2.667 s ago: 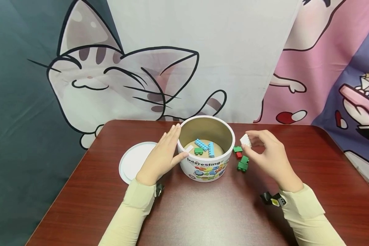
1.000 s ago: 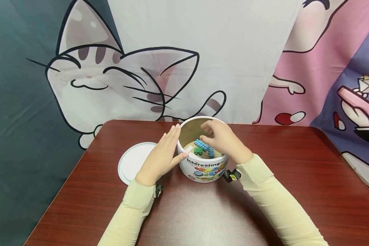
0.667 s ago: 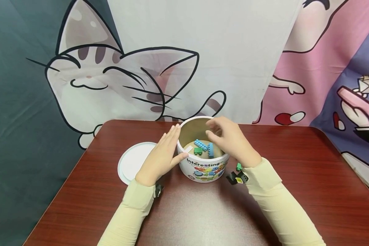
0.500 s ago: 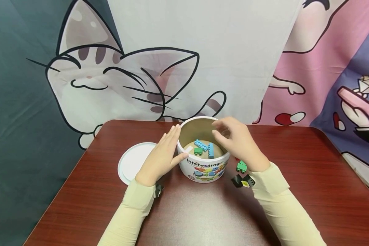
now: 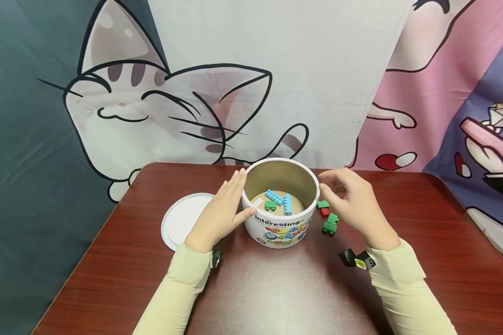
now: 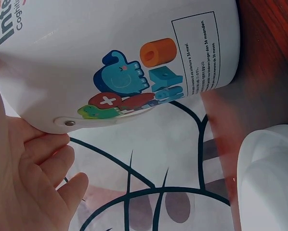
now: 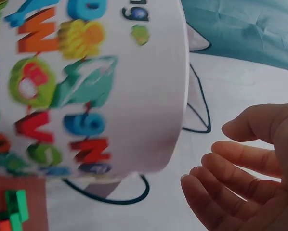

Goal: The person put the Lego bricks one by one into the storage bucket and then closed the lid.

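A white printed bucket (image 5: 279, 230) stands on the table, its top uncovered. On its floor lie two light blue toy bricks, one (image 5: 274, 197) slanted and the other (image 5: 288, 204) upright in view, a green brick (image 5: 270, 205) and a white piece (image 5: 257, 203). My left hand (image 5: 218, 214) rests against the bucket's left side, fingers straight along the rim and thumb at the front. Just right of the rim, my right hand (image 5: 356, 204) hovers with loosely bent fingers; the right wrist view shows nothing between its fingers (image 7: 240, 159). Green bricks (image 5: 330, 224) and a red one (image 5: 324, 212) lie below it.
A round white lid (image 5: 184, 218) lies flat on the dark red table (image 5: 251, 298), left of the bucket and partly behind my left hand. Behind the table's far edge hangs a cloth (image 5: 318, 83) printed with cartoon figures.
My right hand carried a white brick over the bucket, and the brick is now out of its fingers. It has since moved back right, past the rim. The left hand has stayed put.
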A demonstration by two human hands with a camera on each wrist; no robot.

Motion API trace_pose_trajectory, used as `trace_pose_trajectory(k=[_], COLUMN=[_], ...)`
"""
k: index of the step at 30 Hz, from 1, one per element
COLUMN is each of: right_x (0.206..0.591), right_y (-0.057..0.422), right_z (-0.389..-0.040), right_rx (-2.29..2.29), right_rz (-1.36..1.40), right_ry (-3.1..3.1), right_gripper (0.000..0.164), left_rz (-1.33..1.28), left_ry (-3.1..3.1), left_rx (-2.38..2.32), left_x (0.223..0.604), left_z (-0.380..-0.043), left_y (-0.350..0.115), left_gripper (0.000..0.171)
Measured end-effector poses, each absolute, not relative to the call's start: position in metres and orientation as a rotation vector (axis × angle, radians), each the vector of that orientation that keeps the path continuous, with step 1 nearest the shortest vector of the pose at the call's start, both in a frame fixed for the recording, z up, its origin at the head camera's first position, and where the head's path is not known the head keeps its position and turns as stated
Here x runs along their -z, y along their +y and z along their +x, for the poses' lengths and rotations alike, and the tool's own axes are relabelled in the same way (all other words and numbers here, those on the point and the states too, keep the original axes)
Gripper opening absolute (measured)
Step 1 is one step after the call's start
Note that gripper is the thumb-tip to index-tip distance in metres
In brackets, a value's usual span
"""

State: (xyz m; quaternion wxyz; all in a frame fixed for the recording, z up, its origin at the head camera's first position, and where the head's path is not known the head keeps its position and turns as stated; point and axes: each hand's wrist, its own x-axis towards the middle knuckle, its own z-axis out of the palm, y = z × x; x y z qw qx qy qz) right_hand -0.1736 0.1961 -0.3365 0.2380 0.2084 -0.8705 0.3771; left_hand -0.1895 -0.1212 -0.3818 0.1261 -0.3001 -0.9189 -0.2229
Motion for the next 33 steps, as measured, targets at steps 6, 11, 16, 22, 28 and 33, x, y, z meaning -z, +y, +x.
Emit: trace_pose_trajectory(k=[6, 11, 16, 22, 28, 33], right_x=[0.350, 0.361, 0.373, 0.392, 0.401, 0.399], right_y=[0.209, 0.216, 0.222, 0.230, 0.232, 0.231], right_z=[-0.172, -0.173, -0.174, -0.178, -0.180, -0.179], right_rx=[-0.973, -0.906, -0.839, -0.760, -0.683, -0.654], right_rz=[0.564, 0.591, 0.643, 0.687, 0.738, 0.739], right_ry=[-2.497, -2.646, -2.760, -2.862, -2.939, -3.024], right_gripper=[0.013, 0.018, 0.021, 0.022, 0.022, 0.021], left_rz=[-0.872, -0.871, -0.870, -0.870, -0.875, -0.874], left_ry=[-2.676, -2.675, -2.674, -2.676, -2.672, -2.672], left_rx=[0.657, 0.666, 0.668, 0.643, 0.645, 0.659], left_x=[0.382, 0.381, 0.381, 0.382, 0.381, 0.380], left_z=[-0.189, -0.189, -0.189, -0.189, -0.189, -0.188], left_y=[-0.121, -0.121, -0.121, -0.121, -0.121, -0.121], left_gripper=[0.106, 0.106, 0.106, 0.107, 0.106, 0.106])
